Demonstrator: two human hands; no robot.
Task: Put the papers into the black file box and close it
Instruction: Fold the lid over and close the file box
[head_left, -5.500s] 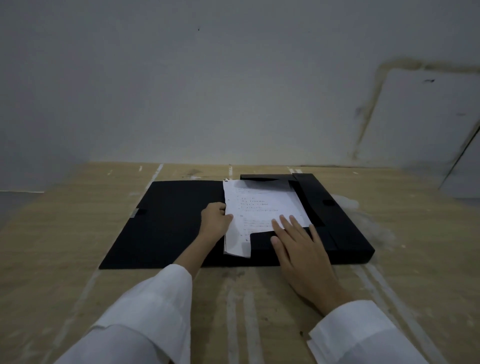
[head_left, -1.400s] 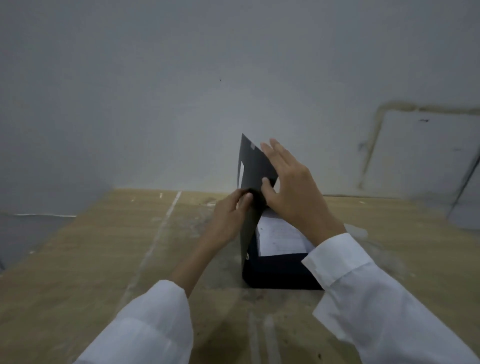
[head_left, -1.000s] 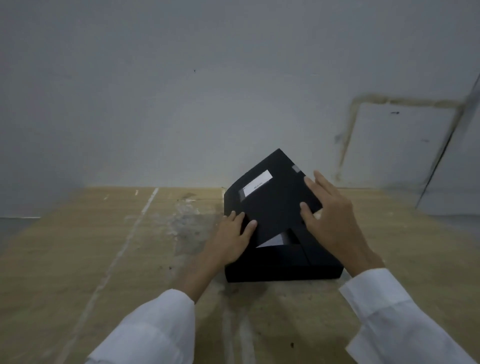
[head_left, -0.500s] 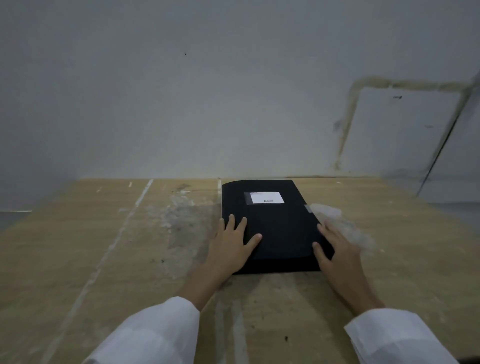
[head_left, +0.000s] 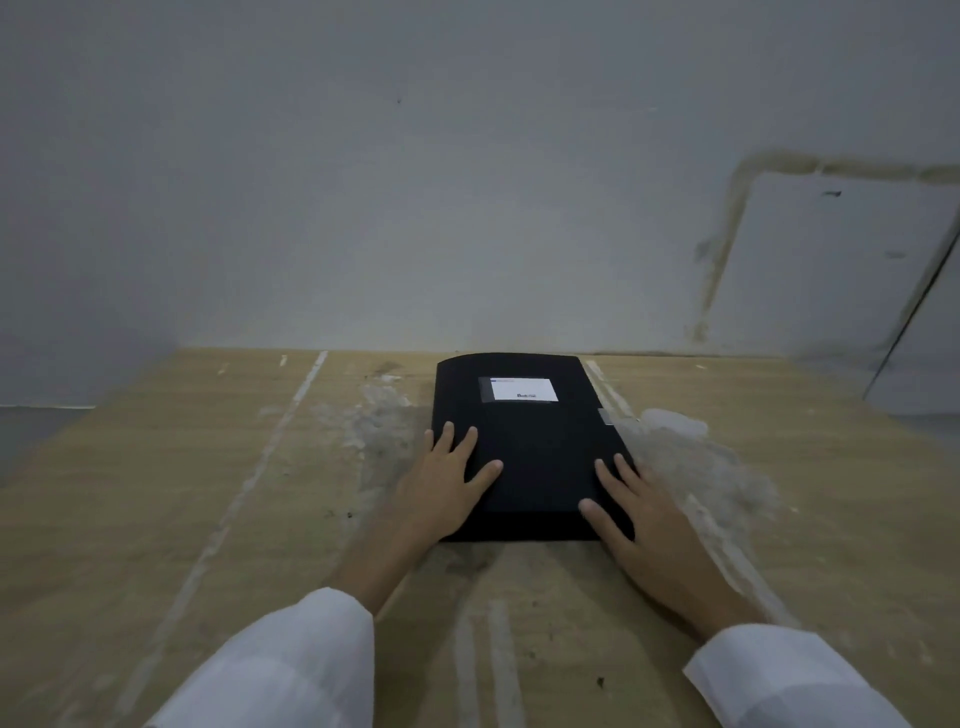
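Note:
The black file box (head_left: 535, 447) lies flat on the wooden table, its lid down, a white label near its far end. The papers are hidden inside it. My left hand (head_left: 447, 483) rests flat on the box's near left corner, fingers spread. My right hand (head_left: 639, 514) lies flat on the near right corner, fingers spread over the lid's edge. Neither hand grips anything.
The wooden table (head_left: 208, 519) is scuffed with white paint streaks and a pale smear (head_left: 691, 457) to the right of the box. A grey wall (head_left: 467, 208) rises directly behind the table's far edge.
The lid swung from upright down onto the box and now lies flat. Both hands followed it down and settled on the near corners.

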